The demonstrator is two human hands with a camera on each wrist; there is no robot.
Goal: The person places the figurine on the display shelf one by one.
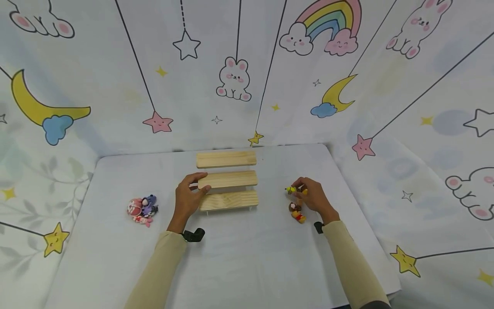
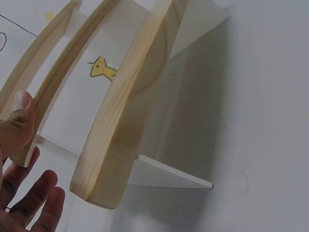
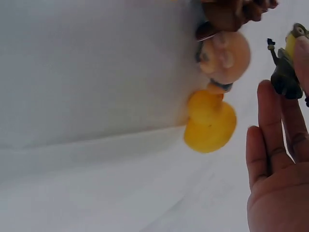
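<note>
The left hand (image 1: 189, 197) is curling its thumb and fingers around the left end of the middle step of the three-tier wooden stand (image 1: 227, 180), sitting at frame centre. The right hand (image 1: 314, 197), right of centre, is pinching a small yellow minion figure (image 1: 290, 189) between its fingertips. Just below it, a yellow bear figurine (image 1: 297, 212) is lying on the white table (image 1: 251, 257). A cluster of pink and purple figurines (image 1: 143, 209) is resting at centre left.
</note>
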